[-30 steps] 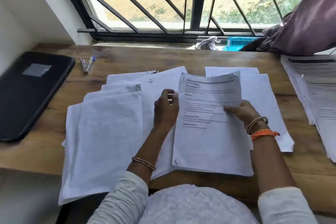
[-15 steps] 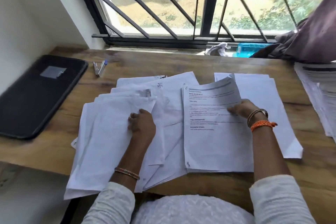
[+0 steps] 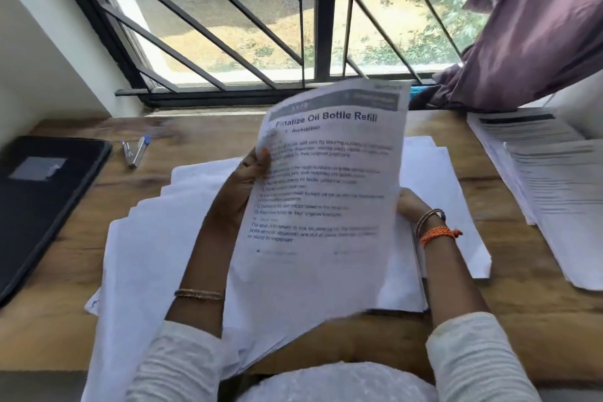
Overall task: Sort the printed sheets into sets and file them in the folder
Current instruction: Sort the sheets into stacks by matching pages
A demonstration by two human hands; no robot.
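Observation:
A printed sheet (image 3: 329,192) headed "Finalize Oil Bottle Refill" is raised upright over the desk. My left hand (image 3: 239,189) grips its left edge, thumb on the front. My right hand (image 3: 409,207) holds its right edge, fingers hidden behind the paper. Under it lies a fanned spread of face-down white sheets (image 3: 146,238) on the left and a squarer stack (image 3: 440,186) on the right. A black folder (image 3: 42,206) lies shut at the desk's left end.
Two pens (image 3: 135,150) lie beside the folder. Another pile of printed sheets (image 3: 551,192) covers the desk's right end. A purple curtain (image 3: 538,26) hangs over the right of the barred window (image 3: 261,26). The wooden desk (image 3: 49,330) shows bare at front left.
My left hand left the fanned sheets and took the left edge of a printed sheet. Both hands have lifted that sheet up off the stack towards me.

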